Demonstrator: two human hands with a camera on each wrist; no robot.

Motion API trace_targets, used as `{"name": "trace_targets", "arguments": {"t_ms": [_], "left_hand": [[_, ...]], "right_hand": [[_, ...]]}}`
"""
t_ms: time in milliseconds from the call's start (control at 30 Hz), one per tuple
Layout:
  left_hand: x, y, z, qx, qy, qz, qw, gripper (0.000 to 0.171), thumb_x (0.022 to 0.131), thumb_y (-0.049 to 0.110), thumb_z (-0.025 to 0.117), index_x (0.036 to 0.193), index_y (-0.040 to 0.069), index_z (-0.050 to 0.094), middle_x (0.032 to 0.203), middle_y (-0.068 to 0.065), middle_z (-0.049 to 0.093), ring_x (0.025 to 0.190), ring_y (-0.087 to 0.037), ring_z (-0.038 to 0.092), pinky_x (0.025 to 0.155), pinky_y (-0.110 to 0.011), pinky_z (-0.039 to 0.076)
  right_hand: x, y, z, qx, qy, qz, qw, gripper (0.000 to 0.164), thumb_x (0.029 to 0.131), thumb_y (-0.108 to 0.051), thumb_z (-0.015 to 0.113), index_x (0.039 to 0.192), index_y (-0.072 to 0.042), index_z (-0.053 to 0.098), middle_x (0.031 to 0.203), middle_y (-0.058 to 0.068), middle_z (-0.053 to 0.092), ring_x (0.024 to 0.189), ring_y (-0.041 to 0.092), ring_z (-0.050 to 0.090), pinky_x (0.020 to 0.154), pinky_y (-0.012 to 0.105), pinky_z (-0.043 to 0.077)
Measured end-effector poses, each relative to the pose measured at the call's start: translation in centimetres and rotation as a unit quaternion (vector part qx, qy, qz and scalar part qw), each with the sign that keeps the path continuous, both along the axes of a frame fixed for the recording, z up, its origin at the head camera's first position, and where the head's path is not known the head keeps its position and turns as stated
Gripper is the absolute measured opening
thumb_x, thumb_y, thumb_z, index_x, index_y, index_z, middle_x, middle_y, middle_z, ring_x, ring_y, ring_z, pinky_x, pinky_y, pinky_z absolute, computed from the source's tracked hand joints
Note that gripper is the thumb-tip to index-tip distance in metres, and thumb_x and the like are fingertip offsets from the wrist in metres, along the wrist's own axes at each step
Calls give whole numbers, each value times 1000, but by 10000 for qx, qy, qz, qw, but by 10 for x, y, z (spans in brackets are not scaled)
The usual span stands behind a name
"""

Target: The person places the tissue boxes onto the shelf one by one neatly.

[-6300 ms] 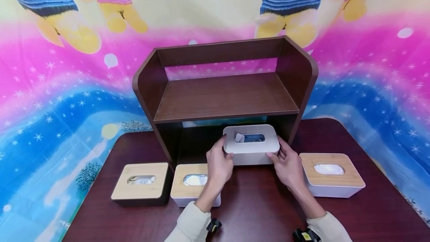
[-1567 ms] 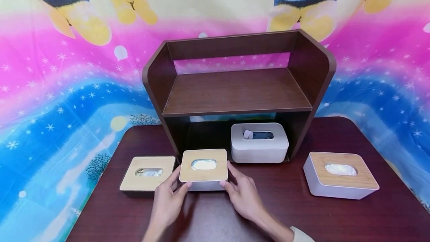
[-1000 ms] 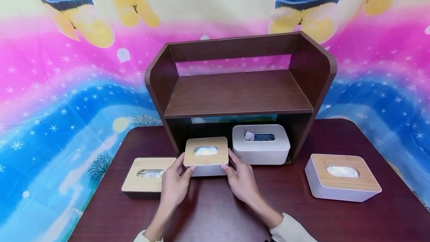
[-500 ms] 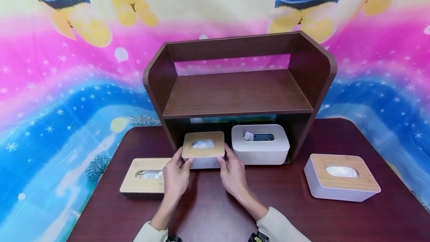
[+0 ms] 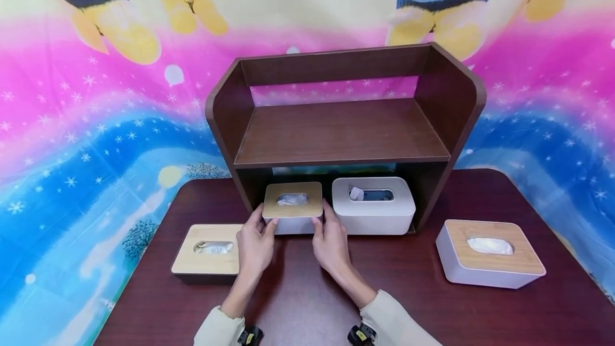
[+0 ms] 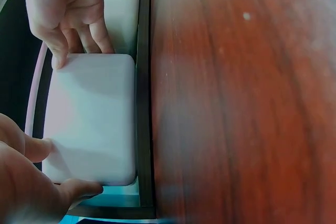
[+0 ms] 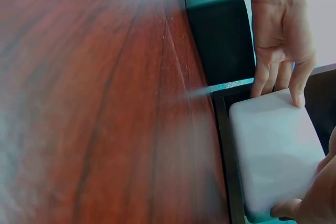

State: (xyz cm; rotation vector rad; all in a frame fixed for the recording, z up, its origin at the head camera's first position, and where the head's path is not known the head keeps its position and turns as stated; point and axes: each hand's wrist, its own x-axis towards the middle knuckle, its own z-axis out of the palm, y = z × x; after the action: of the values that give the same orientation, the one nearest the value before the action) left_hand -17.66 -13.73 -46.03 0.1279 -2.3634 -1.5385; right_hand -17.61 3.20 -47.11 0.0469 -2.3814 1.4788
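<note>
A small white tissue box with a wooden lid (image 5: 292, 223) sits at the front of the left part of the lower compartment of the dark brown desk shelf (image 5: 341, 130). My left hand (image 5: 254, 244) grips its left end, thumb on the front face. On the right end, my right hand (image 5: 331, 242) holds it the same way, fingers in the gap beside an all-white tissue box (image 5: 372, 223). Both wrist views show the held box's white side (image 6: 92, 121) between the two hands, close behind the shelf's front edge (image 7: 227, 150).
A black tissue box with a pale wooden lid (image 5: 206, 263) stands on the table left of the shelf, by my left hand. Farther right is a larger white tissue box with a wooden lid (image 5: 490, 258). The upper shelf board (image 5: 341, 132) overhangs the lower compartment.
First both hands held the all-white box, now standing in the compartment's right side. Then they took the small wooden-lidded box from the table and moved it back into the compartment's left side.
</note>
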Motion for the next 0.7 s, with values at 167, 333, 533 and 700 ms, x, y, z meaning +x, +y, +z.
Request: {"name": "trace_targets", "arguments": {"t_ms": [167, 333, 533, 700], "left_hand": [[-2, 0, 1, -39, -14, -28, 10000, 58, 102, 5, 72, 155, -6, 51, 153, -27, 57, 132, -40, 65, 104, -49, 58], [-4, 0, 2, -72, 8, -22, 10000, 58, 102, 6, 73, 155, -5, 52, 153, -25, 58, 131, -39, 66, 104, -49, 58], [-5, -1, 3, -107, -36, -47, 9999, 58, 102, 7, 73, 155, -5, 52, 154, -25, 57, 131, -39, 66, 104, -49, 58], [-4, -2, 2, -172, -125, -73, 9997, 59, 103, 8, 72, 157, -4, 50, 155, -25, 56, 132, -40, 66, 105, -50, 58]], "right_hand": [[-2, -1, 0, -25, -64, -13, 10000, 54, 107, -8, 63, 156, 8, 47, 152, 29, 59, 139, 43, 60, 116, 59, 49], [-3, 0, 1, -22, -58, 54, 10000, 54, 108, -8, 62, 156, 9, 47, 155, 30, 57, 143, 44, 57, 119, 59, 47], [-4, 1, 3, -4, -82, 95, 9999, 53, 108, -7, 61, 157, 8, 47, 155, 30, 56, 144, 45, 56, 121, 59, 45], [-2, 1, 4, -21, -160, 223, 9996, 58, 108, -7, 62, 159, 10, 41, 160, 30, 51, 148, 45, 51, 123, 60, 42]]}}
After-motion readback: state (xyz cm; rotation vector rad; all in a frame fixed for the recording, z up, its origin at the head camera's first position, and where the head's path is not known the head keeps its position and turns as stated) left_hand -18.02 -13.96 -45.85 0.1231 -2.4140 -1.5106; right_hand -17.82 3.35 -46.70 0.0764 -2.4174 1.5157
